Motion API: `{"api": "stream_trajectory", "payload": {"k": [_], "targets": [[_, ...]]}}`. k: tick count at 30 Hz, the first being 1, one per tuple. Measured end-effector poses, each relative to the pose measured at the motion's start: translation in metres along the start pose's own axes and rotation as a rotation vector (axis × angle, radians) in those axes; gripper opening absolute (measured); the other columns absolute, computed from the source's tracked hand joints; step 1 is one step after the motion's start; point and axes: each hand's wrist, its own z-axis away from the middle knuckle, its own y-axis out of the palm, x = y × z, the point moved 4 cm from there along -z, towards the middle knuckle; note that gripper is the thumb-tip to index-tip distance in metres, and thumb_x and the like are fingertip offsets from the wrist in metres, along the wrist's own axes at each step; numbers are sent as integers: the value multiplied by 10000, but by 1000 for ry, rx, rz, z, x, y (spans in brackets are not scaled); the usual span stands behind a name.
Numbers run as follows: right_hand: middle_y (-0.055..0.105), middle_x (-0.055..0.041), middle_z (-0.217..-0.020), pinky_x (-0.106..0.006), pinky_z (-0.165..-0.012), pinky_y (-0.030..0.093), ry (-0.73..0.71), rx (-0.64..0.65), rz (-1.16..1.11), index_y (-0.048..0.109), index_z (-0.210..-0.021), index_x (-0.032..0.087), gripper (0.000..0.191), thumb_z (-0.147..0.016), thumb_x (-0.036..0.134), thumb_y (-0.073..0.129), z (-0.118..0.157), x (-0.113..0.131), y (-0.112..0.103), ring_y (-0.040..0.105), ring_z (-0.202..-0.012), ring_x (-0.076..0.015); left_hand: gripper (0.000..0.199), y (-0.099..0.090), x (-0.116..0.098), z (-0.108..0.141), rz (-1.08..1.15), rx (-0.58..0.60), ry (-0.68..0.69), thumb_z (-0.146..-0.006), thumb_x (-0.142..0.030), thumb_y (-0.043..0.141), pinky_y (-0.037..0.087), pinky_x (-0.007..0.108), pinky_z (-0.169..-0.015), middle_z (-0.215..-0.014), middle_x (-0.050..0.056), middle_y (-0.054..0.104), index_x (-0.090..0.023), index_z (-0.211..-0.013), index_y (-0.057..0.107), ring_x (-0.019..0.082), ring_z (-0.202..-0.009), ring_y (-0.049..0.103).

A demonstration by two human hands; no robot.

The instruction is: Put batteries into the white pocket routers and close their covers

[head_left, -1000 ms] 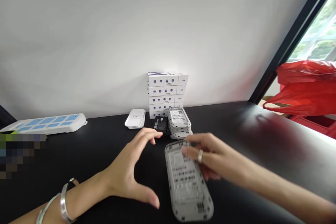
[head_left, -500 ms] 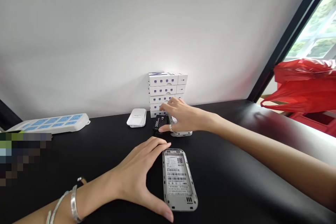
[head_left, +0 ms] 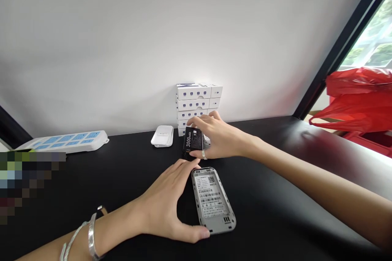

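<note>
My right hand (head_left: 216, 136) grips a black battery (head_left: 193, 140) marked 3000mAh between thumb and fingers, just in front of a stack of white boxes. Beneath that hand, a white device (head_left: 207, 141) shows only in part. My left hand (head_left: 170, 202) curves around the left side of an open device shell (head_left: 212, 200), thumb at its lower left edge and fingertips near its top. The shell lies face up, with a printed label and barcodes in its hollow. Thumb and fingers of my left hand are wide apart.
White boxes (head_left: 196, 93) are stacked against the wall, with white covers (head_left: 162, 136) to their left. A white and blue power strip (head_left: 65, 141) lies at the far left. Red plastic bags (head_left: 363, 98) are at the right, by the window.
My right hand has taken hold of the battery and tilted it up. My left thumb has moved up against the shell, which has turned slightly. The view has shifted a little.
</note>
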Motion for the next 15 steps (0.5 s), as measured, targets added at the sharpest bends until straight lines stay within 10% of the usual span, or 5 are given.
{"api": "stream_trajectory", "payload": {"k": [15], "targets": [[482, -93, -1327, -382, -957, 450, 265, 291, -427, 400, -1344, 244, 718, -727, 489, 675, 78, 22, 24, 457, -1218, -281, 1356, -1, 3, -2, 219, -73, -32, -548, -431, 818, 322, 583, -1038, -1344, 147, 408, -283, -1440, -193, 357, -1260, 400]]}}
